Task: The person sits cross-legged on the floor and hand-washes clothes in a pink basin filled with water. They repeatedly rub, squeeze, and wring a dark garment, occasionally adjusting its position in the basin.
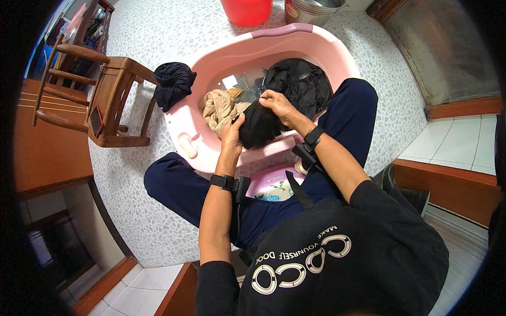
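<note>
Both of my hands hold a black cloth garment (257, 125) over the near side of a pink plastic tub (330, 45). My left hand (232, 136) grips its left edge, with the thumb on top. Higher up and to the right, my right hand (280, 106) pinches the garment's upper edge. Just left of the cloth lies a bunched beige garment (219, 108). A heap of wet black clothing (298, 85) rests in the tub's right half, partly in cloudy water (249, 77). Light glints off the water at the middle.
A dark bundled cloth (174, 85) hangs over the tub's left rim. On the near left rim is a bar of soap (187, 146). A wooden chair (114, 98) bearing a phone (97, 120) stands left. Beyond the tub are a red bucket (247, 12) and a metal bucket (312, 14).
</note>
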{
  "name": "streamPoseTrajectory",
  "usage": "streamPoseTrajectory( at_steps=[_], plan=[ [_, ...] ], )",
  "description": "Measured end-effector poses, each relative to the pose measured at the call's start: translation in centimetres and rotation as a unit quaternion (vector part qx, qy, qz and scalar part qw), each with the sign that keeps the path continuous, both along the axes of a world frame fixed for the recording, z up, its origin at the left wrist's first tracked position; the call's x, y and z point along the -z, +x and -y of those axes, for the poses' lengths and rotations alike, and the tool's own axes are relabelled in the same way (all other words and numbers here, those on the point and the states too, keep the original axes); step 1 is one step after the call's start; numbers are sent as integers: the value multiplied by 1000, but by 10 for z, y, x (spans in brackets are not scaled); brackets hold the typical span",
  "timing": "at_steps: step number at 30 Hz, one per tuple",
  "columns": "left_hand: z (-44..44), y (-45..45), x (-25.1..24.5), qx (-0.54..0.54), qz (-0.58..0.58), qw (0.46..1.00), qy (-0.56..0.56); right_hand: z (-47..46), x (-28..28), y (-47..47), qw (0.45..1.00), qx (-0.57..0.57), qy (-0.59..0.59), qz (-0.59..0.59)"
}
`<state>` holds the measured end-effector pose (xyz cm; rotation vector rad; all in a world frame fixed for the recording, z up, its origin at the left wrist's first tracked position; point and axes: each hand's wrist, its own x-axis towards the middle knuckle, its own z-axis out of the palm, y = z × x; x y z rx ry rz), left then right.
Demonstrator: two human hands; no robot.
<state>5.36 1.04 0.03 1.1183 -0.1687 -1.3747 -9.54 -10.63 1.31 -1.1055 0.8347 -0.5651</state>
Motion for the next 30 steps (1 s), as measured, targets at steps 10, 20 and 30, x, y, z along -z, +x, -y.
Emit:
streamPoseTrajectory(
  at_steps=[10,20,30],
  plan=[
    [-7,-13,20,-58,-85,992,76,-96,-45,19,879,-165,-402,-197],
    [-8,-22,30,-70,-1,991,115,-99,-50,20,806,-128,-489,-309],
    [3,-14,-18,17,-76,996,47,-8,-16,-1,937,70,-266,-216]
  ],
)
